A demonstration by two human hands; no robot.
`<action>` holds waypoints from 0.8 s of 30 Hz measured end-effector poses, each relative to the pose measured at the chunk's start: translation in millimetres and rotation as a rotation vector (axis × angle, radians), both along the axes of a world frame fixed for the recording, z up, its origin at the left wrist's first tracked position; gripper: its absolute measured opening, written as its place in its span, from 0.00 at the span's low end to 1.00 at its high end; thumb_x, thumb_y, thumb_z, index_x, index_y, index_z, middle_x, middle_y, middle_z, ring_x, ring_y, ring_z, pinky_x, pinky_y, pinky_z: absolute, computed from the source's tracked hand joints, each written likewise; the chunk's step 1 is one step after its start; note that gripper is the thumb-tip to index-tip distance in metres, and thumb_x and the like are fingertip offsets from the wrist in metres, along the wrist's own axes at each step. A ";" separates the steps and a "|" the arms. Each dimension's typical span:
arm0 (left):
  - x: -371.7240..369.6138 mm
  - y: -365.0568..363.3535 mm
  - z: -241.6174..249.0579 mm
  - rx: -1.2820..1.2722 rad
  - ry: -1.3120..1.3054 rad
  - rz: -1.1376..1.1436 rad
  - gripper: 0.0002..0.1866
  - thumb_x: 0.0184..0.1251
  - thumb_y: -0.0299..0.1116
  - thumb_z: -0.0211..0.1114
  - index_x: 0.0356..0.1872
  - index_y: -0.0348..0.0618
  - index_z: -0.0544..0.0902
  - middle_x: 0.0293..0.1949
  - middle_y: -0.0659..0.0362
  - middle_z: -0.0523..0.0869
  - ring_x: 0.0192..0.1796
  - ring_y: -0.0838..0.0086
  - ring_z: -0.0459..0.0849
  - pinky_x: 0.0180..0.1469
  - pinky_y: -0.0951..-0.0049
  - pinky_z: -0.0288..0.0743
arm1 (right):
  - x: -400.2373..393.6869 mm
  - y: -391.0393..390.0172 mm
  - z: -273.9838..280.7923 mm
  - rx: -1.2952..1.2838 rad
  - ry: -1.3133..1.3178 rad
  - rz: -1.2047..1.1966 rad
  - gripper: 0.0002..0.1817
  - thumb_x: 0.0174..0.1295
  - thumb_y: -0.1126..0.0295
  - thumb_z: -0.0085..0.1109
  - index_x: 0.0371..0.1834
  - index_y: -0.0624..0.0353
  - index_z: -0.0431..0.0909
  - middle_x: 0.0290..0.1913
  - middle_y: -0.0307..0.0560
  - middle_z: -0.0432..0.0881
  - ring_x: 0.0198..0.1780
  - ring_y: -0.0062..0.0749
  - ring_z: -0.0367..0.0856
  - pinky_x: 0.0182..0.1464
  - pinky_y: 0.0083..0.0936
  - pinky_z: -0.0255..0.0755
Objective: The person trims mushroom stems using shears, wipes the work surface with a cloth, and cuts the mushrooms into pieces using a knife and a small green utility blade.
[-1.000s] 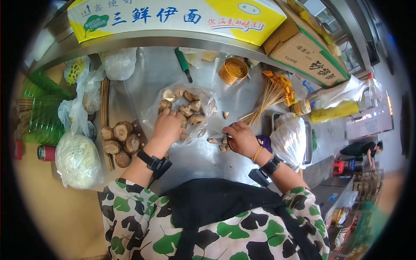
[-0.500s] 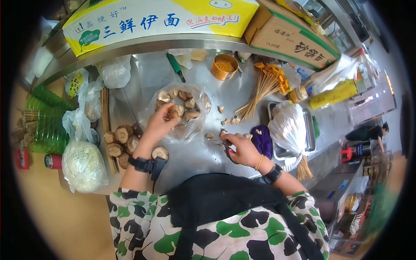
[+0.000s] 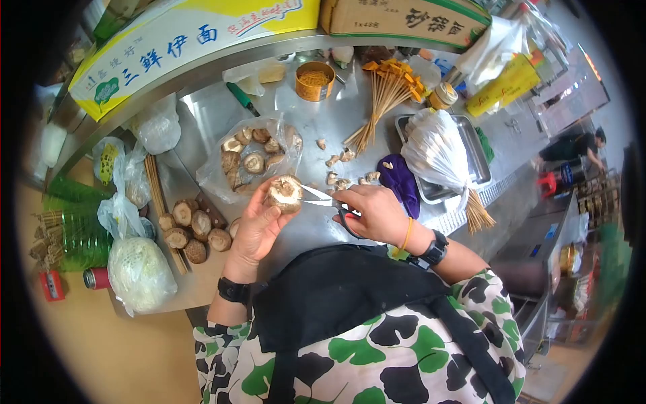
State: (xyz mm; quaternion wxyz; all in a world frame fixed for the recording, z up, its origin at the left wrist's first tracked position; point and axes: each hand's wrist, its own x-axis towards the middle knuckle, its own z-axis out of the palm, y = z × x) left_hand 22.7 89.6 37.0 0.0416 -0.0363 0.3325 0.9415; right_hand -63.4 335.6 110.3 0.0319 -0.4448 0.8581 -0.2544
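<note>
My left hand is closed around a shiitake mushroom, its pale underside turned toward the scissors. In my right hand is a pair of scissors with dark handles; the blades are apart and their tips are at the mushroom's stem side. Just beyond my left hand lies an open clear plastic bag with several mushrooms inside. Cut mushroom stems are scattered on the steel table beyond my right hand. Several whole mushrooms sit grouped left of my left hand.
A green-handled knife and a round tin are toward the back. Skewers with orange pieces lie right of the tin. On the right, a metal tray holds a white bag beside a purple bag. Another person bends far right.
My left hand has drawn a mushroom out of the plastic bag toward me. My right hand has raised the scissors from the table to the mushroom, and their blades are spread. The view has shifted.
</note>
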 end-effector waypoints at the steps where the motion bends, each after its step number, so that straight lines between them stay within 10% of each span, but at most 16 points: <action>1: -0.2 3.7 2.8 -0.042 0.004 -0.005 0.37 0.63 0.29 0.72 0.71 0.45 0.64 0.66 0.55 0.73 0.67 0.63 0.74 0.70 0.57 0.71 | 1.6 1.2 0.9 0.008 -0.013 -0.013 0.17 0.56 0.61 0.66 0.46 0.55 0.79 0.30 0.48 0.80 0.35 0.48 0.82 0.37 0.42 0.74; 24: -7.6 38.1 -8.2 -0.157 -0.062 -0.066 0.33 0.63 0.28 0.72 0.66 0.48 0.65 0.61 0.56 0.75 0.64 0.64 0.77 0.66 0.55 0.74 | 8.2 15.2 -15.2 0.032 -0.199 -0.016 0.16 0.60 0.59 0.67 0.42 0.60 0.77 0.30 0.54 0.80 0.35 0.54 0.81 0.36 0.45 0.70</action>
